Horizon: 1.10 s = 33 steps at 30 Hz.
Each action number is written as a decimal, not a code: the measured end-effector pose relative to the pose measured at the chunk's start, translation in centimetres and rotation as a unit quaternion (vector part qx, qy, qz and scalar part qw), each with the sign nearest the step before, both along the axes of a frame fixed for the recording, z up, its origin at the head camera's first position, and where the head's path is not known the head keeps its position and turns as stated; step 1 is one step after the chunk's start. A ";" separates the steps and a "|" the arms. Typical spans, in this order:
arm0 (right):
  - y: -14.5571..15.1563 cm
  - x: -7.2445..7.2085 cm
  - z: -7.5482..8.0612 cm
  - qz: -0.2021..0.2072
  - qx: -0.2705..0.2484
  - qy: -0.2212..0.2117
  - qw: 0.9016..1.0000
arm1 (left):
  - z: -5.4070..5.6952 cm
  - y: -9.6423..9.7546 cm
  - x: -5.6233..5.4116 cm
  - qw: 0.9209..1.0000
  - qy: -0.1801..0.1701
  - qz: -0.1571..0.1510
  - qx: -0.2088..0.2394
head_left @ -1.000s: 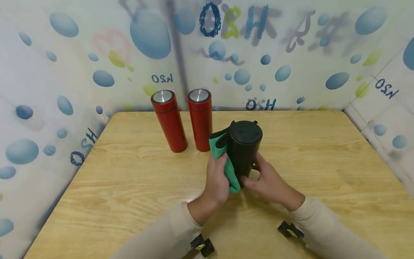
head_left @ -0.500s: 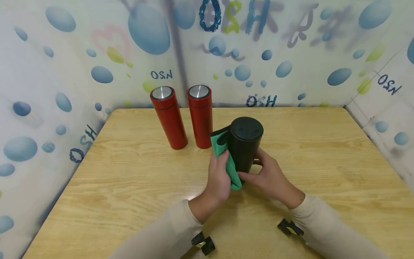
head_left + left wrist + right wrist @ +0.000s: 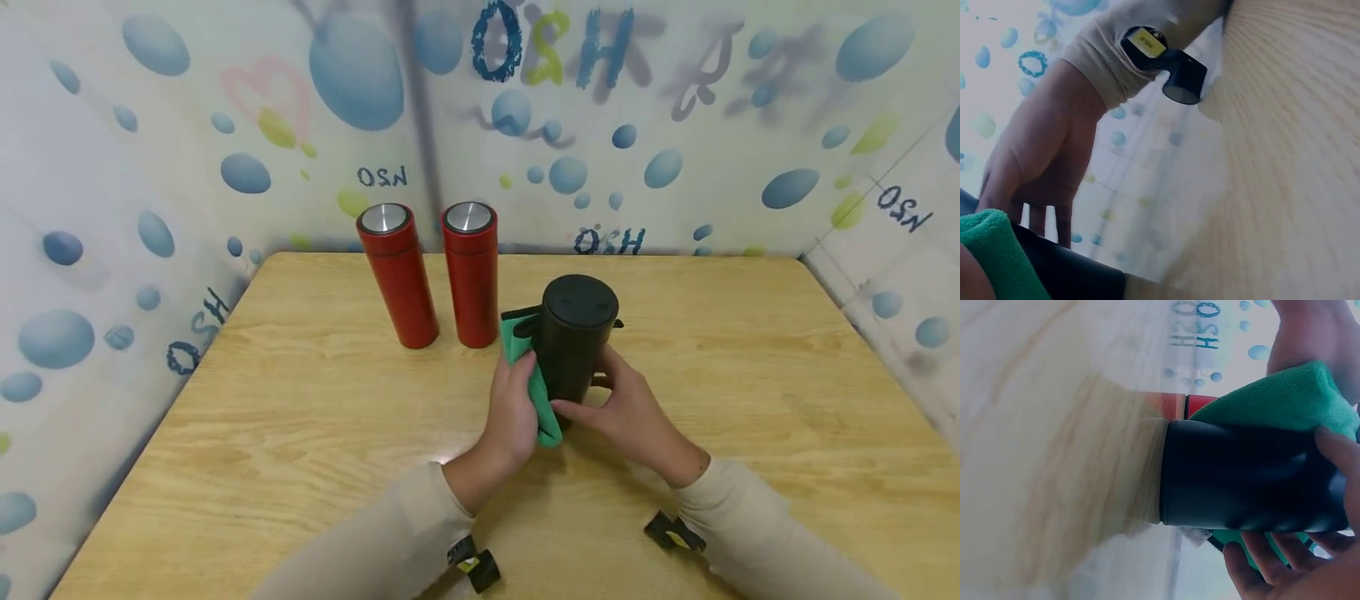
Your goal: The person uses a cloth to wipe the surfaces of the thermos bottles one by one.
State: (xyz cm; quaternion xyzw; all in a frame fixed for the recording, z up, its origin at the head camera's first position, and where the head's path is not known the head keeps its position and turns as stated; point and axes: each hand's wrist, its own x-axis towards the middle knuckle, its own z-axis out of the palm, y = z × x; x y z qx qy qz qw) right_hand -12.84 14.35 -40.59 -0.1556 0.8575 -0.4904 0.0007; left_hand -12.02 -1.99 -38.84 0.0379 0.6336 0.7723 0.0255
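Note:
A black cylindrical container is upright at the table's middle, its flat top facing up. My right hand grips its lower right side, thumb in front; the right wrist view shows the fingers curled round the far side. My left hand holds a green cloth with black edging against the container's left side. Most left fingers are hidden behind cloth and container. In the right wrist view the cloth wraps behind the container, whose lower end is at the tabletop; whether it touches, I cannot tell.
Two red thermos flasks with silver lid tops stand side by side behind and left of the container. The right one is closer to the cloth. The light wooden table meets patterned walls at its back and sides.
The head view has shifted slightly. Container, cloth and both hands stay together in nearly the same place, and a black cloth edge shows again at the container's right. The flasks have not moved.

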 end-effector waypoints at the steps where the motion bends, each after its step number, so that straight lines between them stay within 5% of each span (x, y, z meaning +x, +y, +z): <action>1: 0.0 0.0 0.0 0.000 0.001 0.002 1.000 | 0.2 -0.1 0.0 1.000 0.004 0.004 -0.001; 8: 0.0 -0.4 -0.1 0.007 -0.005 0.014 1.000 | 2.1 -0.8 0.8 0.988 0.147 0.037 0.035; 11: 0.0 -0.4 -0.2 0.010 -0.004 0.007 1.000 | 2.2 -0.8 1.2 0.984 0.172 0.035 0.037; 16: 0.0 -0.2 -0.3 0.011 -0.008 0.007 1.000 | 1.5 -0.5 1.0 0.990 0.135 -0.005 0.026; 24: 0.1 -0.2 -0.2 0.006 -0.002 -0.004 1.000 | 0.1 -0.2 -0.2 1.000 0.003 -0.013 -0.007; 33: 0.0 -0.3 -0.2 0.012 0.002 -0.005 1.000 | 0.3 -0.2 0.2 1.000 0.023 0.005 -0.014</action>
